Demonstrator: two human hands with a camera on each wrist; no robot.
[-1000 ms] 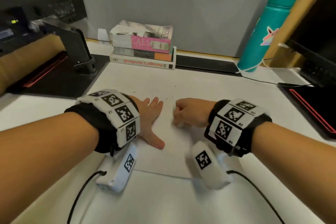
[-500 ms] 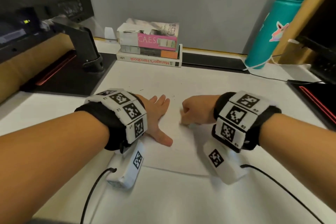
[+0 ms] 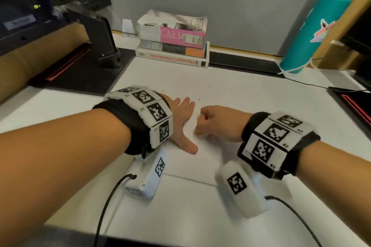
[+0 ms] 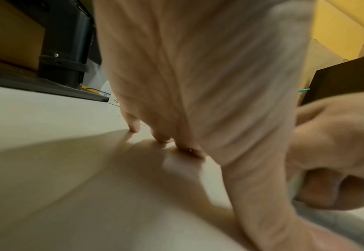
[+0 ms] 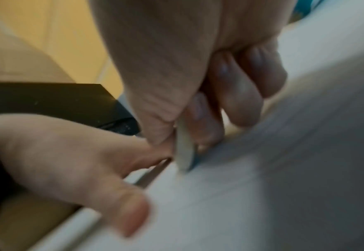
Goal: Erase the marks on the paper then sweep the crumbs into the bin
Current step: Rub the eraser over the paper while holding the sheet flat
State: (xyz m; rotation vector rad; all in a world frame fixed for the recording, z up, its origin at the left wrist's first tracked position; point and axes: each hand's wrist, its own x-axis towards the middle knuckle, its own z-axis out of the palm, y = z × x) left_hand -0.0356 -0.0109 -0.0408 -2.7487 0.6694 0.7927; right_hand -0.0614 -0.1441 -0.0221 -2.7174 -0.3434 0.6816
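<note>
A white sheet of paper [image 3: 192,164] lies on the white desk in front of me. My left hand [image 3: 183,121] rests flat on its left part, fingers straight and thumb spread out. My right hand [image 3: 215,123] is curled into a fist just right of it and pinches a small white eraser [image 5: 184,151] with a blue edge, whose tip touches the paper [image 5: 251,195]. A few dark crumbs [image 3: 198,98] speckle the sheet beyond the hands. In the left wrist view my left fingertips [image 4: 161,139] press the paper. No bin is in view.
A stack of three books [image 3: 172,44] stands at the back of the desk. A teal water bottle [image 3: 313,24] is at the back right, a black monitor stand [image 3: 100,44] on a dark mat at the back left. Another dark mat [image 3: 353,104] lies at the right edge.
The right hand with the eraser has shifted slightly back and forth over the same spot on the paper. The left hand stays pressed flat. The head view has moved in closer.
</note>
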